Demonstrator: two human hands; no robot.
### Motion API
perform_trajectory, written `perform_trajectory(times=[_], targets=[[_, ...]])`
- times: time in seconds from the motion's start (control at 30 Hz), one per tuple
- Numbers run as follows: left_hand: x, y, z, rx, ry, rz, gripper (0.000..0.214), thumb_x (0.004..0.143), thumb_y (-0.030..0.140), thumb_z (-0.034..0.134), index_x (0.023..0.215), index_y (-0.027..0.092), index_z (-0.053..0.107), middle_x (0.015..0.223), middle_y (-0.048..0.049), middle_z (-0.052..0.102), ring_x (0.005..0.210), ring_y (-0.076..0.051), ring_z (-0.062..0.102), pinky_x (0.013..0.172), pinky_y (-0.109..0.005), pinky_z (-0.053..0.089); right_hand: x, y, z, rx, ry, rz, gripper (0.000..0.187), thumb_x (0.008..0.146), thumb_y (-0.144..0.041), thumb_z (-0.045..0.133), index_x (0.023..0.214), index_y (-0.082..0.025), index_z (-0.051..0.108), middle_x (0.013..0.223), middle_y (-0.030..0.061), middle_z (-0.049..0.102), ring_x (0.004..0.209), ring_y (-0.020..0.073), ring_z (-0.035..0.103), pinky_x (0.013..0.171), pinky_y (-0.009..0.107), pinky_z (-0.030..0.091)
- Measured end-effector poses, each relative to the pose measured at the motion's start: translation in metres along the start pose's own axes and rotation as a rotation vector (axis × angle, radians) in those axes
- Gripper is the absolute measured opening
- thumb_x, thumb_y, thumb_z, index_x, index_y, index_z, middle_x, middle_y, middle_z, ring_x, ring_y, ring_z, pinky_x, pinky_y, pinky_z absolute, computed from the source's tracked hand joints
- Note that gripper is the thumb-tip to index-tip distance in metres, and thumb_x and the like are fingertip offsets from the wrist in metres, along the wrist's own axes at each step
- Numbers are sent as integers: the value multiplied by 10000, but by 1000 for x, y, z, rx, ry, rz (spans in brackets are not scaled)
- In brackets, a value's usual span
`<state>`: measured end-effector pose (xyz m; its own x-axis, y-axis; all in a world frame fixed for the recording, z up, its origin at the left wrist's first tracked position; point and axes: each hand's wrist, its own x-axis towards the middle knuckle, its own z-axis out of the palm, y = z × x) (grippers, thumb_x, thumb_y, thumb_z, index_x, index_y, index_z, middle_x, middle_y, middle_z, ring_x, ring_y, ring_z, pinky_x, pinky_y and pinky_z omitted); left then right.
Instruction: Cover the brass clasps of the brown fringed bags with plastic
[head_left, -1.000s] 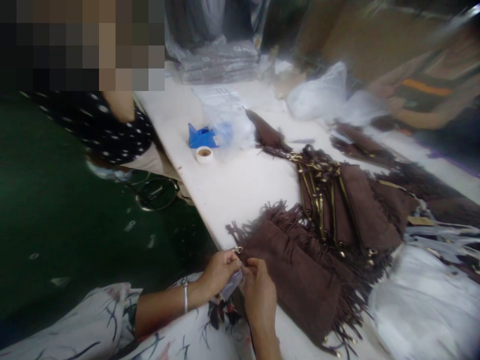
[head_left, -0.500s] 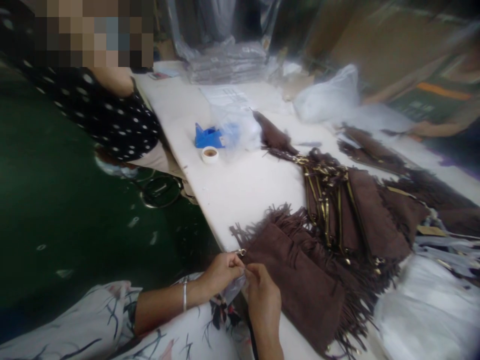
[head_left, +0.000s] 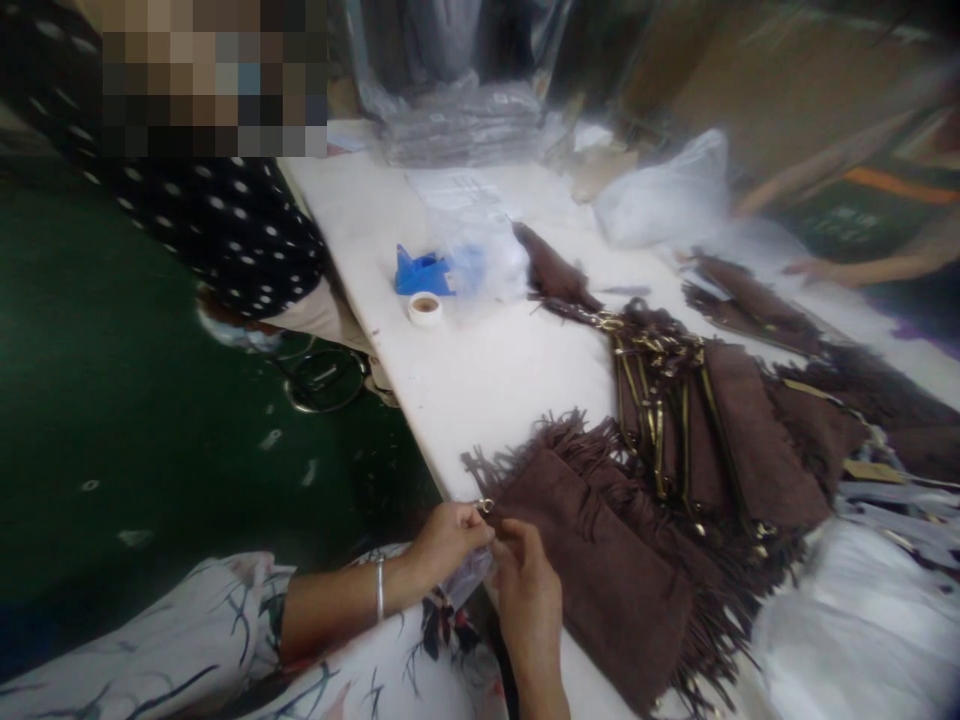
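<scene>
My left hand (head_left: 450,545), a silver bangle at its wrist, is closed in a pinch at the table's near edge. A small greyish translucent plastic piece (head_left: 469,578) hangs under its fingers. Facing it, my right hand (head_left: 527,595) has its fingers curled with the tips close to the left thumb; what they grip, if anything, is hidden. Just beyond the fingertips, a gold metal clasp (head_left: 486,506) lies by the corner of a brown fringed bag (head_left: 592,560). That bag rests flat on the table, beside my right hand.
More brown bags with gold-trimmed straps (head_left: 660,420) cover the white table (head_left: 487,370) to the right. Beyond are a blue tape dispenser (head_left: 420,272), a tape roll (head_left: 425,309) and clear plastic. White plastic (head_left: 855,620) bulges at right. Co-workers stand at left and far right.
My right fingers have loosened slightly and shifted from the left fingertips. The left hand keeps its pinch. The view has shifted a little, and the co-worker's hand at far right has moved.
</scene>
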<state>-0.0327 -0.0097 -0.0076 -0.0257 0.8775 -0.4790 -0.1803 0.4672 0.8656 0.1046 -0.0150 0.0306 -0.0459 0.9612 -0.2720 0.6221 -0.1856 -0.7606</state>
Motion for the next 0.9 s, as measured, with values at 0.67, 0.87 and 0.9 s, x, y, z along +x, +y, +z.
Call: perform_trajectory(times=[0.67,0.87,0.9], targets=[[-7,-10,12,83,148,58,76,690,216,564,641,164,539,571,16,533,533,-118,469,501,-217,304,-3,-15,-2,-336,20,122,211,910,-287,440,1069,-224,564,838,45,734,778,232,697,631,272,408],[-7,-9,13,22,156,23,83,654,228,585,625,170,534,569,17,536,526,-117,468,490,-220,290,-6,-16,-3,-415,1,7,218,939,-241,405,1078,-234,573,898,27,734,781,194,695,621,254,380],[-8,-7,13,8,160,14,85,646,229,591,623,171,534,566,19,530,521,-115,463,490,-220,292,-6,-16,-4,-409,-5,-12,230,941,-228,393,1086,-231,572,924,27,733,798,189,696,631,253,383]])
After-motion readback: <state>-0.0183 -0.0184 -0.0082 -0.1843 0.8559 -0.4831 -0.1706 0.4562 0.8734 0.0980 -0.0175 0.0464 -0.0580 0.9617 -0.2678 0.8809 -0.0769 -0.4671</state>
